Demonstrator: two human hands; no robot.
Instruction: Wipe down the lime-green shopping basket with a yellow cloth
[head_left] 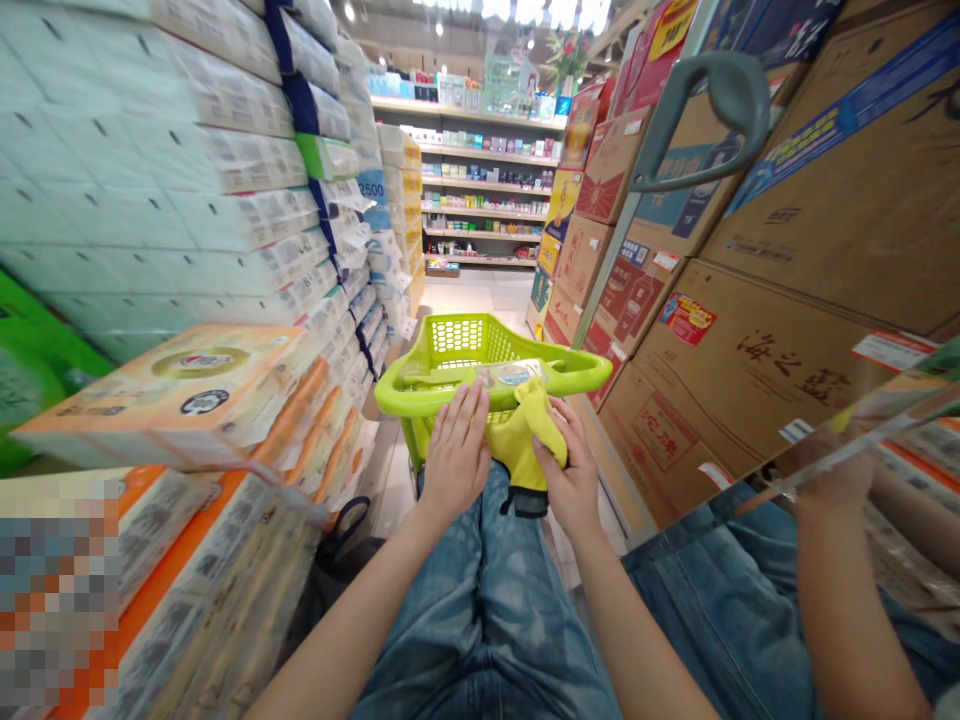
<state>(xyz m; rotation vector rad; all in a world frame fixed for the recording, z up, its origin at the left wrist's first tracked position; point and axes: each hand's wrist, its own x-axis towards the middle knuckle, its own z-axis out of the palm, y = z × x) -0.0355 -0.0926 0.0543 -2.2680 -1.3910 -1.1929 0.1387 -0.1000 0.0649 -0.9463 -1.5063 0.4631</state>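
Note:
A lime-green shopping cart (450, 400) stands right in front of me, with perforated basket walls and a rounded rim. A label under clear plastic (517, 374) shows on its near side. My left hand (459, 448) lies with fingers stretched out over the near rim, left of a yellow cloth glove (517, 448). That glove hangs limp over the near side of the cart, its dark cuff downward. My right hand (571, 460) pinches the right part of the glove between thumb and fingers.
Stacked tissue packs (150, 190) rise on the left, with orange packs (180, 390) nearer. Cardboard cartons (750, 360) line the right, behind a panel with a grey handle (705, 120). Shelves of small goods (484, 185) stand beyond the aisle floor (480, 290).

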